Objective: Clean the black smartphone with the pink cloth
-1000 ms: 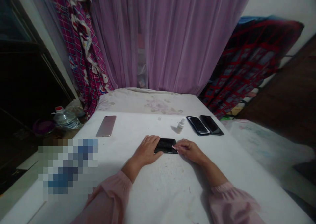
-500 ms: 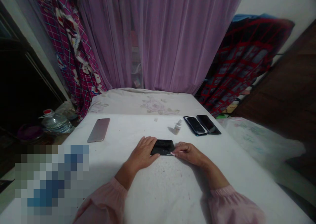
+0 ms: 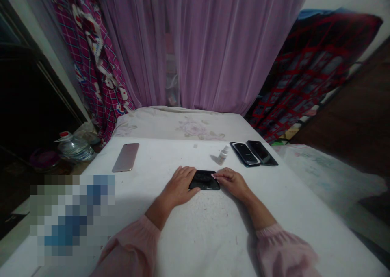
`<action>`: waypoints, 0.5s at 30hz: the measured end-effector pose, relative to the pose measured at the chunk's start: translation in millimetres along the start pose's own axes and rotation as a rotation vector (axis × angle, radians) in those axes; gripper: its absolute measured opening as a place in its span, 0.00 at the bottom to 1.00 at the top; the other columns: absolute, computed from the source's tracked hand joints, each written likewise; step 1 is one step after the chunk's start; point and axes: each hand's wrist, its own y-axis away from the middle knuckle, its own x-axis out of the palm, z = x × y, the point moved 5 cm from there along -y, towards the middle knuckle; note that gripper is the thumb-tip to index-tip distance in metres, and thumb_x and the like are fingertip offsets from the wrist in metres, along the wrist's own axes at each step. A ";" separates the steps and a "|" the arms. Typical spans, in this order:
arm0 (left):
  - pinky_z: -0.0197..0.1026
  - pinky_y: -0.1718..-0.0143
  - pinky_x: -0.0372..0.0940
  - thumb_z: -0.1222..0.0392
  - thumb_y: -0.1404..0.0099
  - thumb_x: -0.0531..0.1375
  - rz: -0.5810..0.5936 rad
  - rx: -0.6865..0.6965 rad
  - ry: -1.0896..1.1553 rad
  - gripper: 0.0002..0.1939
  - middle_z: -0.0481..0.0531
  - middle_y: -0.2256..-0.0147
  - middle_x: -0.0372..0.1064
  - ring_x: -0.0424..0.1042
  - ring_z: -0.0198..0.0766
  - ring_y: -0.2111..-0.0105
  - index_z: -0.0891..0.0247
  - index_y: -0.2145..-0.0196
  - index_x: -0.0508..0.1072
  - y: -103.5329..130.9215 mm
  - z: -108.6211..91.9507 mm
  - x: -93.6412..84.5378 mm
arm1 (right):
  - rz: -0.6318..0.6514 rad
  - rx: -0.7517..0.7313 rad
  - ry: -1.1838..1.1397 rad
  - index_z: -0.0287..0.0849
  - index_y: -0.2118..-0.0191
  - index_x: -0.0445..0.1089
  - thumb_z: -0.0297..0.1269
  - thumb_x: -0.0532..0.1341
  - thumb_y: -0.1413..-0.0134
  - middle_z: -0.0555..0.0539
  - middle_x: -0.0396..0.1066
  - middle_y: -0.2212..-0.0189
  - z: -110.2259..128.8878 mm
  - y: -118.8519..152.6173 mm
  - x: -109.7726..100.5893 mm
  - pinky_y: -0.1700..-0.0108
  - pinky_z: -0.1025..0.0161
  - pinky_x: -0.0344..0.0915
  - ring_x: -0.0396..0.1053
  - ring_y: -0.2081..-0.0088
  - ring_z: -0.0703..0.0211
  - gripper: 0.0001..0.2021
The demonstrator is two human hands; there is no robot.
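Observation:
A black smartphone (image 3: 204,181) lies flat on the white cloth, its long side running left to right. My left hand (image 3: 180,186) grips its left end, fingers along the far edge and thumb at the near edge. At the phone's right end, my right hand (image 3: 233,181) pinches a small pale pinkish-white piece (image 3: 214,175) against the glass near the upper right corner. The fingers hide most of that piece, so I cannot tell its material. Beyond the right hand stands a small white spray bottle (image 3: 223,155).
A rose-gold phone (image 3: 126,158) lies back left. Dark phones sit at the back right, one with a white rim (image 3: 245,153) beside a black one (image 3: 262,152). A tiny pale square (image 3: 195,146) rests behind. A water jug (image 3: 74,147) stands off the left side. Pixelation covers the lower left.
My right hand has moved the pale piece up the screen, from the near right corner toward the far edge. The left hand keeps its hold; the view has shifted slightly.

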 end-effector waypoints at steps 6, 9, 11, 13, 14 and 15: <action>0.59 0.36 0.48 0.51 0.36 0.59 -0.011 -0.006 0.008 0.28 0.60 0.41 0.63 0.60 0.50 0.40 0.61 0.41 0.61 1.0 2.0 1.7 | 0.201 -0.004 -0.154 0.44 0.66 0.80 0.46 0.64 0.50 0.46 0.73 0.71 5.9 7.4 -0.9 0.65 0.62 0.67 0.70 0.69 0.60 0.13; 0.59 0.36 0.48 0.51 0.36 0.59 -0.005 -0.008 0.009 0.27 0.60 0.42 0.63 0.60 0.50 0.40 0.61 0.41 0.61 1.2 1.2 0.5 | 0.052 0.045 -0.084 0.45 0.66 0.80 0.47 0.63 0.50 0.46 0.74 0.70 0.4 3.3 2.6 0.64 0.61 0.68 0.71 0.68 0.58 0.12; 0.59 0.36 0.48 0.51 0.36 0.59 -0.003 -0.007 0.004 0.28 0.61 0.42 0.63 0.60 0.50 0.40 0.63 0.42 0.61 1.1 0.5 -0.5 | -0.071 0.055 0.011 0.47 0.66 0.79 0.45 0.62 0.49 0.46 0.75 0.68 -2.3 0.0 4.9 0.61 0.60 0.68 0.72 0.66 0.57 0.11; 0.58 0.36 0.49 0.51 0.36 0.59 -0.004 -0.003 0.000 0.27 0.61 0.42 0.63 0.60 0.50 0.40 0.63 0.42 0.61 0.9 0.2 -0.9 | -0.163 0.054 0.098 0.48 0.64 0.79 0.44 0.61 0.48 0.47 0.75 0.67 -3.4 -2.3 6.0 0.60 0.59 0.69 0.73 0.64 0.56 0.11; 0.58 0.36 0.48 0.51 0.36 0.59 -0.006 -0.002 -0.001 0.27 0.61 0.42 0.64 0.61 0.50 0.41 0.63 0.42 0.62 0.8 0.2 -1.0 | -0.188 0.054 0.123 0.48 0.64 0.79 0.43 0.60 0.47 0.47 0.75 0.67 -3.7 -2.9 5.8 0.59 0.58 0.68 0.73 0.63 0.56 0.11; 0.58 0.36 0.48 0.50 0.36 0.59 -0.009 -0.001 0.000 0.27 0.61 0.42 0.64 0.61 0.50 0.41 0.62 0.42 0.62 0.7 0.4 -0.9 | -0.190 0.055 0.128 0.48 0.64 0.79 0.43 0.60 0.47 0.47 0.75 0.67 -3.8 -3.3 5.2 0.59 0.58 0.68 0.73 0.63 0.56 0.11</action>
